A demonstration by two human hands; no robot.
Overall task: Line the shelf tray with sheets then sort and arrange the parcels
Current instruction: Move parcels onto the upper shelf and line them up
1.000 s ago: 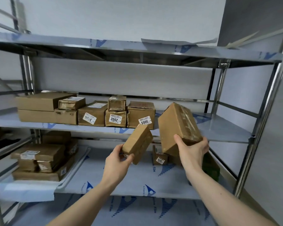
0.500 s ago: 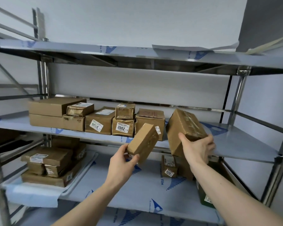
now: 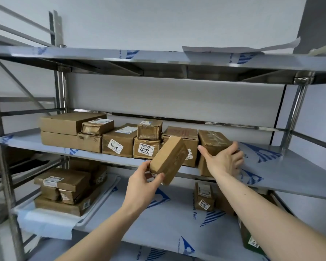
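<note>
Cardboard everywhere on this metal rack. Left hand (image 3: 142, 185) grips a small box (image 3: 167, 159), tilted, in front of the middle shelf (image 3: 290, 172). Right hand (image 3: 224, 162) clasps a taped parcel (image 3: 213, 146) sitting at the row's right end.

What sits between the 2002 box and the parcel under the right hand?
In the head view, a red-printed box, partly hidden by the small parcel in the left hand.
</note>
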